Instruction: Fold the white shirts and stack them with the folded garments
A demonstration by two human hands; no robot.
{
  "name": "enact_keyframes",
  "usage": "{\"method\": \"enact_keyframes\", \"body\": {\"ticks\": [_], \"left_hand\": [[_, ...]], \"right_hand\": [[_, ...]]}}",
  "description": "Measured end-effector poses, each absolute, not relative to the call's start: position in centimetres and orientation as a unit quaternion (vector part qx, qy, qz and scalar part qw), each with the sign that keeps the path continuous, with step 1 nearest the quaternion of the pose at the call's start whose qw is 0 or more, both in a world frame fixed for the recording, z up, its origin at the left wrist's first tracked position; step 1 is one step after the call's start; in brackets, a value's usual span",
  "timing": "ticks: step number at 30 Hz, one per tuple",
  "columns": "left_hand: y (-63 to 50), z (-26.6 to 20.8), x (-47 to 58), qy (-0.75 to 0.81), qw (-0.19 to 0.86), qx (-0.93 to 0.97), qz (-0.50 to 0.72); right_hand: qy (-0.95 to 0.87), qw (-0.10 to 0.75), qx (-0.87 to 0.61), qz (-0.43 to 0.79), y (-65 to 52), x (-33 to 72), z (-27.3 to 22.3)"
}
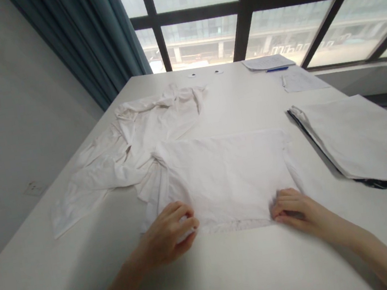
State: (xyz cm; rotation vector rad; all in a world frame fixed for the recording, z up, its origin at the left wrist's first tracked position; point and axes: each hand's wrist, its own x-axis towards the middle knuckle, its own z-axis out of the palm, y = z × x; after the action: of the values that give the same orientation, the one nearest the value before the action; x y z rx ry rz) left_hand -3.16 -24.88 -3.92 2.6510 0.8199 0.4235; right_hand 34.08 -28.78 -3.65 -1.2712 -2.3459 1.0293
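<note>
A white shirt (231, 178) lies on the table in front of me, spread as a wide rectangle with gathered folds along its left side. My left hand (172, 230) is closed on its near left corner, with fingertips pinched together on the cloth. At the near right corner, my right hand (294, 210) has its fingers curled onto the fabric, slightly blurred. Beyond and to the left, a second white garment (161, 121) lies crumpled, and its folds meet the shirt's upper left edge.
On the right lies a flat pile of folded white cloth (367, 138) with dark fabric beneath it. Papers (268, 62) and a blue pen (277, 69) are at the table's far end. A blue curtain (89, 34) and windows stand behind, with a wall on the left.
</note>
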Motion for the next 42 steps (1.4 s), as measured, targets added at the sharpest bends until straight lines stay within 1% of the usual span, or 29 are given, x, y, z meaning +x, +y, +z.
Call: {"method": "enact_keyframes", "body": {"ticks": [3,6,10,13,15,17,20,23,32,36,39,42], "left_hand": [[-24.8,-3.6,-3.2,0.295,0.168,0.928,0.156],[-24.4,-3.1,-3.1,0.300,0.150,0.929,0.159],[-23.4,-2.3,-1.1,0.300,0.105,0.935,0.157],[-22.7,-2.7,1.4,0.304,0.058,0.938,0.154],[-22.4,-3.7,2.7,0.302,0.034,0.943,0.137],[-22.3,-4.9,3.4,0.295,0.018,0.949,0.111],[-22.6,-6.5,3.4,0.288,0.012,0.954,0.078],[-23.3,-6.8,2.9,0.287,0.013,0.956,0.064],[-27.1,-5.8,1.9,0.309,0.039,0.950,0.025],[-27.6,-5.6,0.2,0.311,0.072,0.947,0.020],[-26.6,-5.0,-0.7,0.312,0.110,0.943,0.041],[-23.8,-4.2,-0.6,0.340,0.117,0.929,0.085]], "right_hand": [[-0.798,0.132,-0.460,0.368,-29.0,34.3,-3.0],[-0.786,0.150,-0.495,0.338,-29.0,34.2,-2.1],[-0.823,0.210,-0.471,0.239,-27.8,32.6,-1.8],[-0.841,0.235,-0.464,0.147,-26.6,30.5,-3.1],[-0.853,0.212,-0.468,0.093,-26.1,29.3,-4.4],[-0.870,0.165,-0.461,0.053,-25.9,28.5,-5.8],[-0.887,0.103,-0.449,0.024,-26.2,28.3,-7.1],[-0.894,0.078,-0.440,0.022,-26.7,28.6,-7.3],[-0.909,0.058,-0.412,0.025,-30.5,29.8,-6.4],[-0.906,0.065,-0.414,0.064,-31.7,31.0,-5.9],[-0.881,0.089,-0.443,0.141,-31.1,31.7,-5.0],[-0.844,0.158,-0.484,0.169,-28.8,31.6,-3.7]]}}
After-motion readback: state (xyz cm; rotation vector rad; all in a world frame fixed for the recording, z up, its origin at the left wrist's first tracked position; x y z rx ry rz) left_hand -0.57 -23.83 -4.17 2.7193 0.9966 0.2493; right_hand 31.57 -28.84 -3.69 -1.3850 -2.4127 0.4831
